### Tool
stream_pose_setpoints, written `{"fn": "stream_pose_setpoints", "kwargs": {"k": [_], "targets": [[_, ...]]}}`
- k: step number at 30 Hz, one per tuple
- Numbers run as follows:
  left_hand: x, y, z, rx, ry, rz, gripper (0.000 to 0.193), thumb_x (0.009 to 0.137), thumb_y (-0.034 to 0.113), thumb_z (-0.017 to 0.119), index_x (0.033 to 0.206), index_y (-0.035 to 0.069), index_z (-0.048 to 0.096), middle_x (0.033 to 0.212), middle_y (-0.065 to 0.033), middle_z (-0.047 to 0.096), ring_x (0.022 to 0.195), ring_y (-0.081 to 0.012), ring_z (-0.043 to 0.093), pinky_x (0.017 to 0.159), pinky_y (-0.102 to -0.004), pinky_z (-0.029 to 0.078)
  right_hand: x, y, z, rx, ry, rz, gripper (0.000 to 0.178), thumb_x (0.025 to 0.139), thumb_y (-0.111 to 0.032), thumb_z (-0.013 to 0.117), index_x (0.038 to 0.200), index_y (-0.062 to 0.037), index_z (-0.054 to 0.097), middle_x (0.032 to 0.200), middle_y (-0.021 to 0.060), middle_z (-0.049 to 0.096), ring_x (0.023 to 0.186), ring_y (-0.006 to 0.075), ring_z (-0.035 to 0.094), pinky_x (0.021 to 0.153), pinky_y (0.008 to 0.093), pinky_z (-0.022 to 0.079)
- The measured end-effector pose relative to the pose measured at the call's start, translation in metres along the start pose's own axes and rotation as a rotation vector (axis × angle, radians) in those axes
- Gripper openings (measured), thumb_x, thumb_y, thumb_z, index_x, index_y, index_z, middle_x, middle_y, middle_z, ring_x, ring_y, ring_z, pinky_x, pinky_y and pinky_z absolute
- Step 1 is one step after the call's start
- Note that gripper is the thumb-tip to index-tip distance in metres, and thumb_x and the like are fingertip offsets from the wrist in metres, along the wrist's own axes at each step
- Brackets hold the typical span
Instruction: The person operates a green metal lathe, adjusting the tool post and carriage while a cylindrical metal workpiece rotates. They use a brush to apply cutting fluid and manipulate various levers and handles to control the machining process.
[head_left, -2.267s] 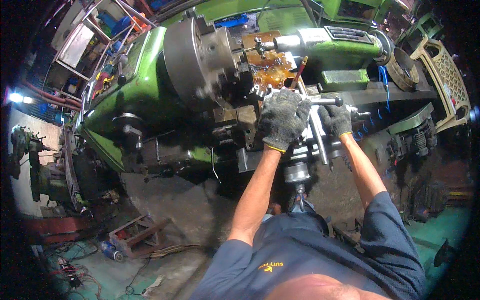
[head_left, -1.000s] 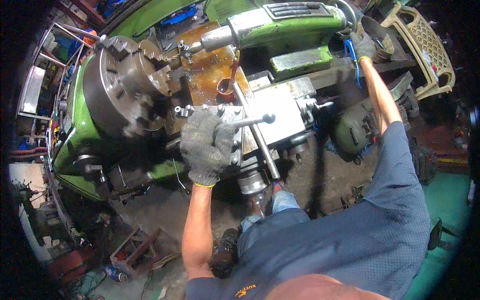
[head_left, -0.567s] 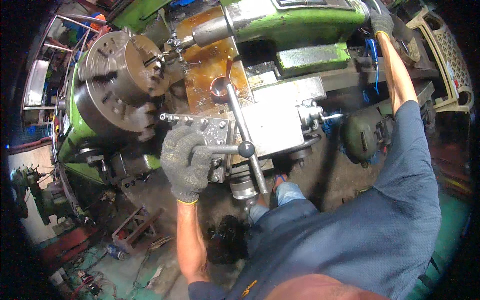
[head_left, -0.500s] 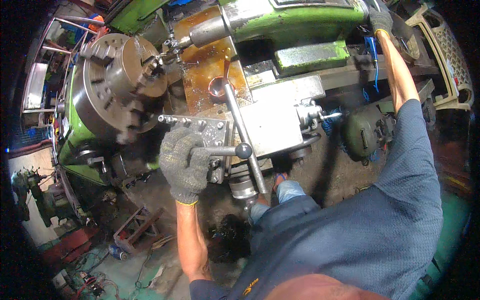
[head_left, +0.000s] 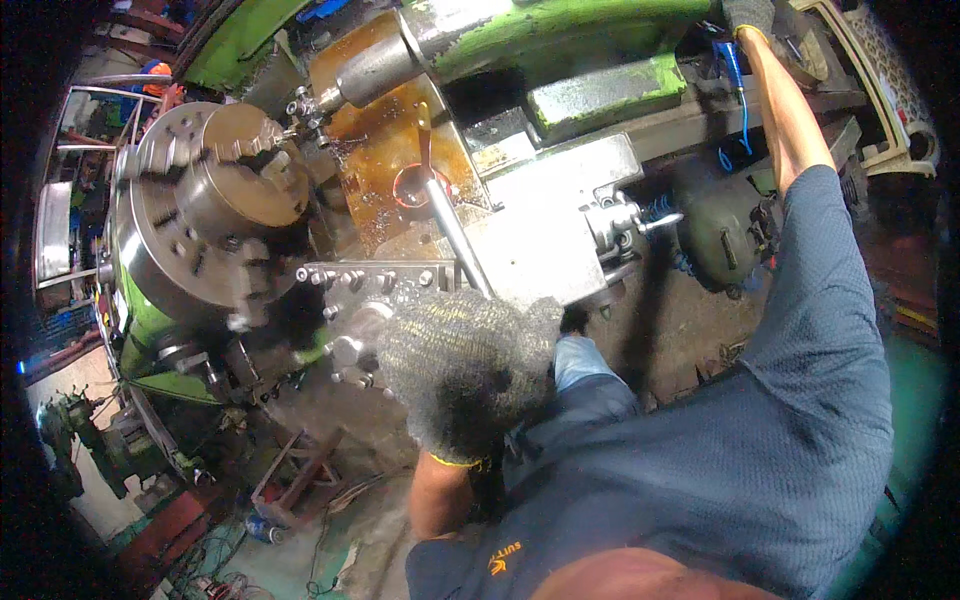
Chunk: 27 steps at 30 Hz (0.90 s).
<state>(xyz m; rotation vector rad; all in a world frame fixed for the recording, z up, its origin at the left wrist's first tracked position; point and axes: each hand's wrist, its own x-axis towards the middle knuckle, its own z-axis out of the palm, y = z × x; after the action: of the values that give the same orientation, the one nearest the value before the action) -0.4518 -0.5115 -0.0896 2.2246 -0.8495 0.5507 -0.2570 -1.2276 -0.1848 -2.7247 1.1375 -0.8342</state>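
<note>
The grey, bolt-studded toolpost [head_left: 362, 303] is partly hidden; a steel bar [head_left: 458, 237] slants just beside it. The chipped green tailstock [head_left: 565, 42] lies beyond, partly cropped.

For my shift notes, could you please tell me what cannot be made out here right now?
In the head view:
Right hand: cut off by the upper edge; its grip is unclear.
Tailstock: top cut off by the same edge.
Whatever is under the left hand: covered by the hand itself.
Chuck: outer details blurred.
Reddish cup: contents too small to tell.
</note>
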Motion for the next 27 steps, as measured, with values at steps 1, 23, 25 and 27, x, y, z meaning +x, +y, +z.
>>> {"fn": "stream_pose_setpoints", "kwargs": {"k": [1,23,25,27], "targets": [[-0.007,0.001,-0.002,-0.004,-0.005,-0.011,0.033,0.083,0.036,0.074,0.099,0.008,0.076,0.093,-0.0093,0.071,0.096,-0.0366,0.066,0.091,-0.0490,0.049,-0.003,0.002,0.000,-0.005,-0.003,0.000,0.057,0.090,-0.057,0.056,0.114,-0.0085,0.075,0.119,0.0262,0.070,0.114,0.0452,0.066,0.096,0.0511,0.052],[-0.015,0.002,0.006,0.038,0.022,-0.059,0.034,0.082,0.038,0.074,0.101,0.009,0.076,0.094,-0.0090,0.071,0.096,-0.0372,0.066,0.090,-0.0496,0.049,0.002,-0.006,0.002,-0.050,-0.038,-0.017,0.057,0.092,-0.058,0.054,0.119,-0.0115,0.073,0.123,0.0245,0.069,0.115,0.0441,0.066,0.096,0.0508,0.052],[-0.017,0.003,0.004,0.038,0.023,-0.064,0.034,0.081,0.038,0.074,0.101,0.010,0.076,0.094,-0.0090,0.071,0.096,-0.0372,0.066,0.090,-0.0496,0.049,0.002,-0.006,0.002,-0.054,-0.040,-0.016,0.057,0.092,-0.058,0.054,0.120,-0.0117,0.073,0.123,0.0244,0.069,0.115,0.0440,0.066,0.096,0.0508,0.052],[-0.023,0.006,-0.001,0.039,0.024,-0.076,0.034,0.081,0.038,0.075,0.101,0.010,0.076,0.094,-0.0090,0.071,0.096,-0.0373,0.066,0.090,-0.0497,0.049,0.002,-0.003,0.004,-0.063,-0.046,-0.015,0.057,0.092,-0.058,0.054,0.120,-0.0120,0.073,0.124,0.0242,0.069,0.115,0.0439,0.066,0.096,0.0508,0.052]]}}
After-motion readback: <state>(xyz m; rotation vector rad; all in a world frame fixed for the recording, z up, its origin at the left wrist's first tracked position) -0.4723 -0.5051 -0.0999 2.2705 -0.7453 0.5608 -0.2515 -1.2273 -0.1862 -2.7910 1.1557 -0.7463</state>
